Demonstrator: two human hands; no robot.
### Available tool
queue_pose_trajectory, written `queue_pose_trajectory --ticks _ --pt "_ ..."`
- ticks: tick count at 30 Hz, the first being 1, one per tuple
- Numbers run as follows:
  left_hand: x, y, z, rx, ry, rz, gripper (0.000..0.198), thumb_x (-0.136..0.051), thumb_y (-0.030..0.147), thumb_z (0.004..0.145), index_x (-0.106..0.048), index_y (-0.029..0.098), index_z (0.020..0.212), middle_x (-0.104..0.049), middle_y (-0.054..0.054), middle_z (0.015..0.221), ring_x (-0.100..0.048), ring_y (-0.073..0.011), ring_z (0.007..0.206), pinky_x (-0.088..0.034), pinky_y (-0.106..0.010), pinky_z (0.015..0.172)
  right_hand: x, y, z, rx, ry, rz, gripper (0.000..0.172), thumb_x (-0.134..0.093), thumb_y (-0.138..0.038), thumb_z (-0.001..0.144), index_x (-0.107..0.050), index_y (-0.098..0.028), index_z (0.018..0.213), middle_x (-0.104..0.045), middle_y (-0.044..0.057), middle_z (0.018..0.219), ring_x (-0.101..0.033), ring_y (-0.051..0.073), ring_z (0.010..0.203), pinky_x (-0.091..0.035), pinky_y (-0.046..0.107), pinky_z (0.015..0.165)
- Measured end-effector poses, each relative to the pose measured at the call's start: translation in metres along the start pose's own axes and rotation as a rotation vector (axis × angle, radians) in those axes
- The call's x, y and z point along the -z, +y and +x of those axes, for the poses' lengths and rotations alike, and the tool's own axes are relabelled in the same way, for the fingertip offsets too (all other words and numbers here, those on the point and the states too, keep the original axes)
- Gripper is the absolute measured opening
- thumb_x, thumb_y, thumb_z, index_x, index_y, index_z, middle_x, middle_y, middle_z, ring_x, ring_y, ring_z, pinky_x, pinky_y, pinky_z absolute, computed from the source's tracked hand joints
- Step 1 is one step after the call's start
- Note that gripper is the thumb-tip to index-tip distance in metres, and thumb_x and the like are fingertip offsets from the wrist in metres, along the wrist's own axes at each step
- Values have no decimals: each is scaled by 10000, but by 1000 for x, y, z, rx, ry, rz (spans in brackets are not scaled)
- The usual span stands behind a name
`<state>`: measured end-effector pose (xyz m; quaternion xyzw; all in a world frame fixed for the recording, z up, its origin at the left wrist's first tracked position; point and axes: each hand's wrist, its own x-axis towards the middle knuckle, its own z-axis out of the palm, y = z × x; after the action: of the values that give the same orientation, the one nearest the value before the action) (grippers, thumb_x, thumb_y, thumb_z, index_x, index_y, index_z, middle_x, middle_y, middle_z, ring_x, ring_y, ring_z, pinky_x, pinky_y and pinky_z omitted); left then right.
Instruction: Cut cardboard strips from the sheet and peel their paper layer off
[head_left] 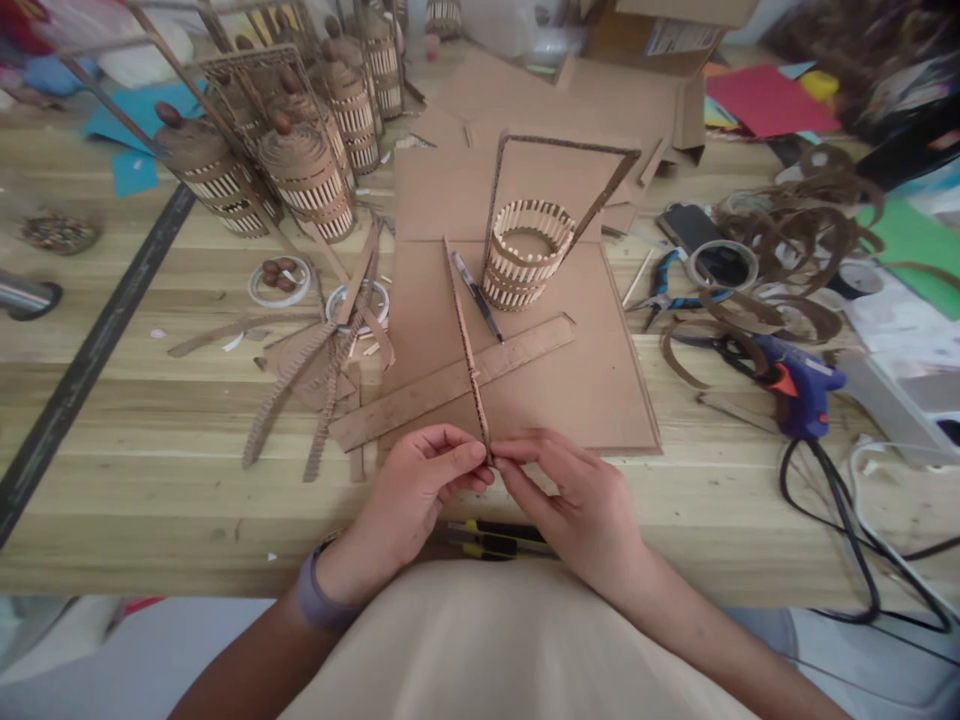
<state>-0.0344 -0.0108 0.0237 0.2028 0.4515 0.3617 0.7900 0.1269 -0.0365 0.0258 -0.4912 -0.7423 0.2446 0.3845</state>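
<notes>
A thin corrugated cardboard strip (470, 370) points away from me, its near end pinched between both hands. My left hand (431, 480) grips that end with thumb and forefinger. From the other side, the fingertips of my right hand (574, 495) close on the same end. Beneath the strip lie a wider flat cardboard strip (420, 385) and a cardboard sheet (577, 400). A pen (478, 297) rests just right of the strip. Behind it stands a small round basket of cardboard and light sticks (517, 278) with a tall square cardboard handle (570, 143).
Several finished lidded lanterns (306, 180) stand at the back left. Loose corrugated strips (292, 400) and a tape roll (279, 282) holding brown beads lie left. On the right are pliers (664, 285), cardboard coils (802, 240) and a blue glue gun (802, 390) with cables. Cutters (495, 540) lie near the table edge.
</notes>
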Motion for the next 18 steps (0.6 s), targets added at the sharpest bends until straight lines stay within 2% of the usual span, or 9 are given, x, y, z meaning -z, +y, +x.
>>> queue_pose_trajectory --ticks 13,18 --pt "-1 1 -3 9 37 47 250 -839 305 579 -656 138 614 -638 16 566 -584 -91 563 -499 -208 612 2 -2 -1 91 -18 -96 147 -508 -160 946 -624 -205 1023 -717 52 919 -686 149 819 -568 278 728" --pt "1 -2 -7 -20 33 148 200 -810 301 638 -686 145 657 -670 6 607 -608 -102 595 -509 -212 633 3 -3 2 124 3 -164 109 -504 -150 947 -601 -193 974 -697 49 868 -666 153 772 -551 281 682"
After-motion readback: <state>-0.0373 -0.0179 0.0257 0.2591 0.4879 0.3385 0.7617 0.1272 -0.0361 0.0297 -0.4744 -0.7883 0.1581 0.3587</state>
